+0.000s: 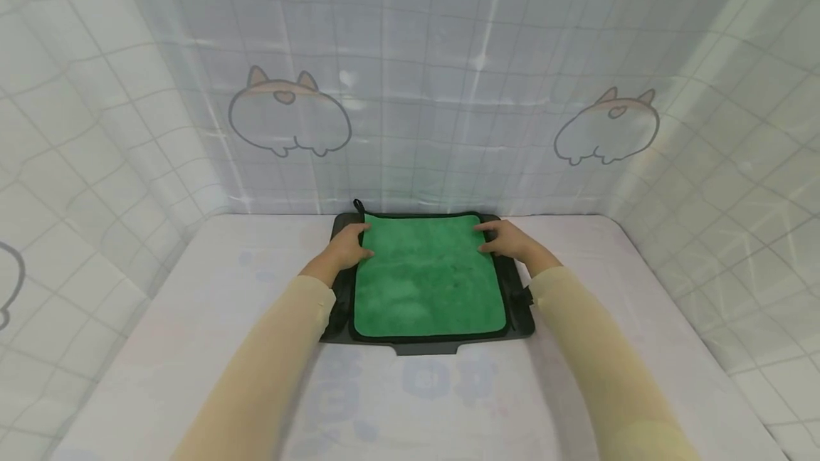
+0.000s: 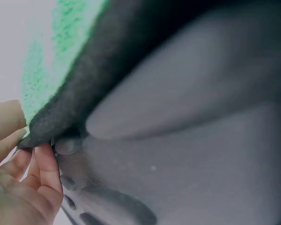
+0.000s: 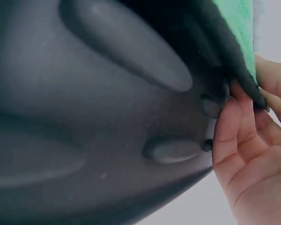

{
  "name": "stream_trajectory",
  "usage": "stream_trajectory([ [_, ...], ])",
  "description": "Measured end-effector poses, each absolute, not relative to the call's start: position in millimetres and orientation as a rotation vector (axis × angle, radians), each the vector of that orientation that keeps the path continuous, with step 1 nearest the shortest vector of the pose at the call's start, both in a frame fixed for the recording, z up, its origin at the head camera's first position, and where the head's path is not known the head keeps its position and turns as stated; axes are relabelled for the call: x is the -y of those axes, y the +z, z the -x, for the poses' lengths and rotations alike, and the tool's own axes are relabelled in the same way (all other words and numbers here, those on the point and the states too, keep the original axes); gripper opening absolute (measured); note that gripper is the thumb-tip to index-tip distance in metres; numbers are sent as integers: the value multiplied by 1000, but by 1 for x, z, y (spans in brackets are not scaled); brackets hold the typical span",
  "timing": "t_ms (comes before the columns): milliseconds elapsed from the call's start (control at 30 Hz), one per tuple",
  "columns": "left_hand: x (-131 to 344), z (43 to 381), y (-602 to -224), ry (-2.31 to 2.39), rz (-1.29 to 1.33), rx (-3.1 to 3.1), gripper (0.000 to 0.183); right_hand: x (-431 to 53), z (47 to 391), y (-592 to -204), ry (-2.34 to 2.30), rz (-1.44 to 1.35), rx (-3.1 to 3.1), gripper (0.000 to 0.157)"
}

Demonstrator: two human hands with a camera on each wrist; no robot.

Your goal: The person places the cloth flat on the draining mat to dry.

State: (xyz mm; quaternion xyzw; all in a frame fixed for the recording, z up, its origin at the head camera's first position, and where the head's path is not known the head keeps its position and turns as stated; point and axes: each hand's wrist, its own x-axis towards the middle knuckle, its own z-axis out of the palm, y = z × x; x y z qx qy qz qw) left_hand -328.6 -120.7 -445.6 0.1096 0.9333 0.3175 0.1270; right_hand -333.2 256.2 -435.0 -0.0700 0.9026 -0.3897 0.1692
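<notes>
A green towel [image 1: 426, 279] with black edging lies spread over a black plastic board [image 1: 426, 348], with a small loop [image 1: 359, 205] at its far left corner. My left hand [image 1: 346, 246] is at the towel's left edge near the far end. In the left wrist view its thumb is on the green side and its fingers are under the black border [image 2: 61, 110], pinching it. On the opposite edge my right hand [image 1: 512, 242] pinches the towel the same way. The right wrist view shows that border [image 3: 234, 51] raised over the board's ridged surface [image 3: 107, 112].
The board stands on a pale printed table cover [image 1: 211, 304], near its back edge. Behind it rises a white grid-patterned curtain [image 1: 442, 91] with cartoon outlines, which also encloses the left and right sides. A tab juts from the board's near side.
</notes>
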Motion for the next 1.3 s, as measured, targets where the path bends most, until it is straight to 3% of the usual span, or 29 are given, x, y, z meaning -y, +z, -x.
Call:
stream_trajectory([
  [567,120,331,-441,853,-316,-2711,76,-258,333,-431,-886,265,-2646,72],
  [1300,124,333,-436,902,-302,-2644,87,-257,335,-429,-874,218,-2646,69],
])
